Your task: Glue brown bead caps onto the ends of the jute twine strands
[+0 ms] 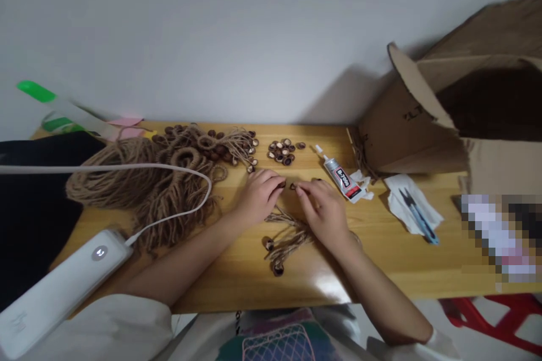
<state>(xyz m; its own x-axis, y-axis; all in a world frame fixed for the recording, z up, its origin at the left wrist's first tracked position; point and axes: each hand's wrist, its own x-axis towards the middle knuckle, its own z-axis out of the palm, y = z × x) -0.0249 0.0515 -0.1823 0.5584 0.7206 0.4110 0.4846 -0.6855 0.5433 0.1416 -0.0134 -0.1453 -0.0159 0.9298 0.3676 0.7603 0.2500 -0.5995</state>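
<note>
My left hand (pixel 259 193) rests on the wooden table (pixel 381 259) with its fingers pinched on a small brown bead at their tips. My right hand (pixel 322 206) faces it, fingers curled, pinching another small brown bead (pixel 292 186). Between and below the hands lies a bundle of jute strings with beads on their ends (pixel 284 240). A small heap of brown beads (pixel 283 150) sits just beyond the hands. A tube of glue (pixel 341 176) lies to the right of my right hand.
A big pile of jute twine and loops (pixel 161 180) fills the left side. A white device with a cable (pixel 63 285) lies front left. Small snips on white paper (pixel 417 214) and an open cardboard box (pixel 444 118) are on the right. A red stool (pixel 499 321) stands below.
</note>
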